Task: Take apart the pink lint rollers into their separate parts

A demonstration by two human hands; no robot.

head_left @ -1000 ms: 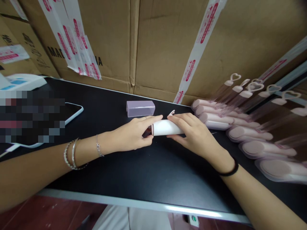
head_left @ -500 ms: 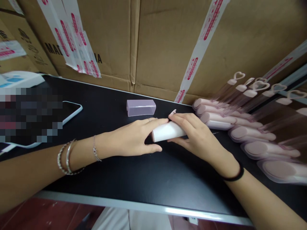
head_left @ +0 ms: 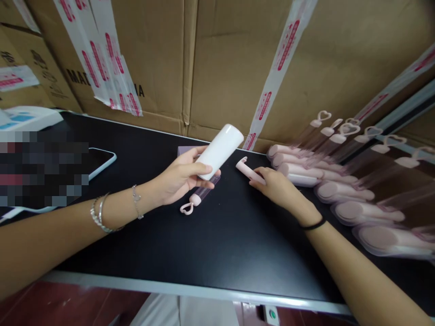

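My left hand (head_left: 185, 177) is closed around a smooth white cylinder (head_left: 222, 149), raised over the table and tilted with its far end up to the right. Under that hand lies a slim clear tube with a pink heart-shaped loop (head_left: 186, 208), partly covered by my fingers. A lilac translucent box (head_left: 183, 150) shows only in part behind the same hand. My right hand (head_left: 278, 188) grips the near end of a narrow pink piece (head_left: 249, 172) that has a small bent tip at its far end. The fingertips of the right hand are partly hidden.
Along the right side, several pink cases (head_left: 360, 190) stand in a row, with clear tubes topped by heart loops (head_left: 350, 129). At the left lies a phone-like device (head_left: 102, 158), partly pixelated. Large taped cardboard boxes (head_left: 217, 68) wall off the back of the black table (head_left: 220, 253).
The white cylinder has gone from between both hands into my left hand, raised and tilted. My right hand has let go of it and holds the pink piece. The heart-loop tube has come into view.
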